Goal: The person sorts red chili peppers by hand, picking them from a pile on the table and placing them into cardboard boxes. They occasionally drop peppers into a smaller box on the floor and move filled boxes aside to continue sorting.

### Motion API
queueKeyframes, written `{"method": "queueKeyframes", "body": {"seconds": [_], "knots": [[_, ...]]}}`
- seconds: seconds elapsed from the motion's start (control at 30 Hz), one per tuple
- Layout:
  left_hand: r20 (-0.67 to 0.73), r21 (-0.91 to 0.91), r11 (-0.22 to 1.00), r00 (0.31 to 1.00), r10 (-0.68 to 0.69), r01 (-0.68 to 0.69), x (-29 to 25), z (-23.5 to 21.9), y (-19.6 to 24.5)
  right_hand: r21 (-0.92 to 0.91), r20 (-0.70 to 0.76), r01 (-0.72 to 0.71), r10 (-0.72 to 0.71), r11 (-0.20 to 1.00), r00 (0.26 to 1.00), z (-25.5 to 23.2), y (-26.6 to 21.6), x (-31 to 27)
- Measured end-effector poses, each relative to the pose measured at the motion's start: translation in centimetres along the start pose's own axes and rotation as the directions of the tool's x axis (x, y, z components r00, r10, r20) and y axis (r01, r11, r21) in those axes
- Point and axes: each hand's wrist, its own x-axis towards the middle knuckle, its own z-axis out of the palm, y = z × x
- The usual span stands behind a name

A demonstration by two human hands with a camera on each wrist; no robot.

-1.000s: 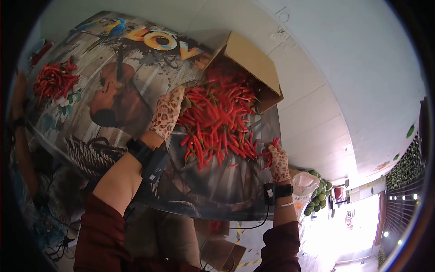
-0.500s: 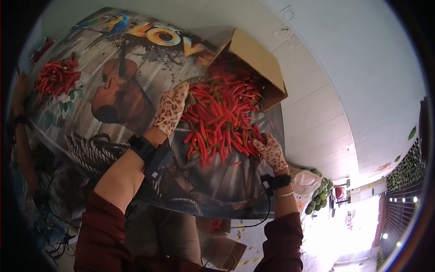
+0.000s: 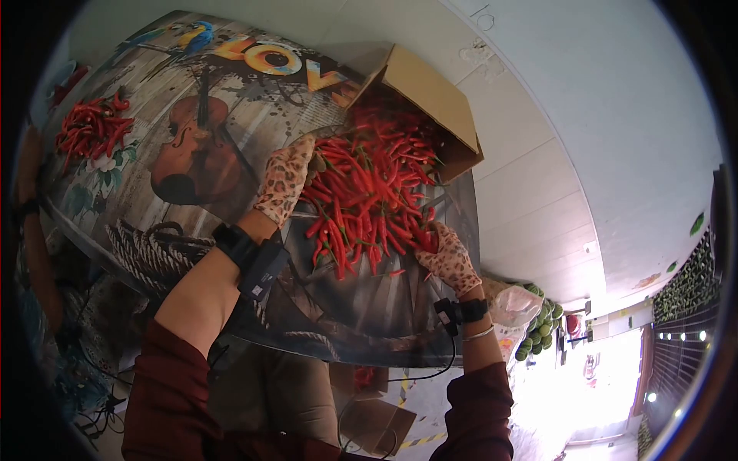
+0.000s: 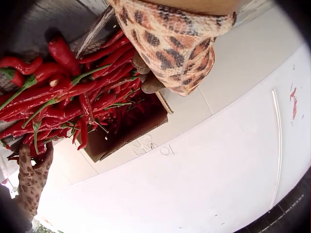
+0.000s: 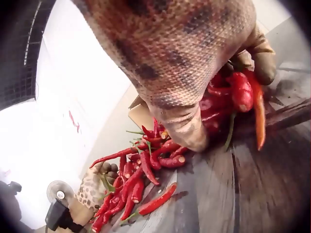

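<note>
Red chili peppers [image 3: 369, 184] lie in a large heap, many with green stems, spilling from a cardboard box [image 3: 430, 88] tipped on its side. My left hand [image 3: 286, 180], in a leopard-print glove with brown fingertips, is at the heap's left edge. Its fingertips [image 4: 151, 85] lie right against the chilies; the palm side is hidden. At the heap's near right corner, my right hand [image 3: 447, 257] grips several chilies [image 5: 238, 94] between thumb and fingers, low over the tabletop. One loose chili [image 5: 158, 199] lies beside the heap.
A smaller pile of chilies [image 3: 94, 129] lies at the table's far left. The table [image 3: 369, 323] has a printed cover with a violin picture. Another person's arm [image 3: 34, 230] is at the left edge. Behind the box rises a pale wall [image 3: 523, 184]; round green fruits [image 3: 542, 330] sit right.
My right hand, with chilies in it, has moved left from beyond the heap's right side to its near right corner. My left hand has stayed at the heap's left edge.
</note>
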Motion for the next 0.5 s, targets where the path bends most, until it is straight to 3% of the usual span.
{"method": "queueKeyframes", "body": {"seconds": [0.07, 0.13, 0.17, 0.23, 0.37, 0.43, 0.47, 0.5], "knots": [[0.066, -0.069, 0.997, 0.997, 0.031, -0.027, 0.5, -0.3, -0.8, 0.032, -0.036, 0.026, -0.024, 0.999, 0.999, 0.3, 0.7, -0.1], [0.064, 0.205, 0.973, 0.994, 0.09, -0.101, -0.1, -0.2, 0.3, 0.029, -0.07, -0.04, 0.042, 0.999, 0.997, 0.3, 0.7, -0.3], [0.062, 0.205, 0.973, 0.994, 0.09, -0.101, -0.2, -0.6, 0.6, 0.029, -0.069, -0.039, 0.04, 0.999, 0.997, 0.3, 0.6, -0.4], [0.26, 0.247, 0.969, 0.965, -0.037, -0.029, -0.2, -1.6, 1.0, 0.025, -0.113, -0.069, 0.072, 0.997, 0.991, 0.2, 0.2, -0.9], [0.182, 0.249, 0.968, 0.983, -0.032, -0.015, -0.8, -0.8, 1.8, 0.041, -0.126, -0.038, 0.043, 0.998, 0.991, -0.1, 0.8, -1.5], [0.124, 0.152, 0.975, 0.976, -0.18, 0.161, -0.6, -0.6, 2.3, 0.211, -0.093, -0.009, 0.029, 0.977, 0.995, -0.5, 0.8, -2.0], [0.126, 0.152, 0.975, 0.975, -0.181, 0.161, -0.8, -0.4, 2.5, 0.21, -0.093, -0.011, 0.032, 0.978, 0.995, -0.6, 1.0, -2.3], [0.086, 0.162, 0.981, 0.989, -0.119, 0.104, -1.1, -0.2, 2.6, 0.345, -0.046, -0.085, 0.108, 0.935, 0.993, -0.6, 1.2, -2.7]]}}
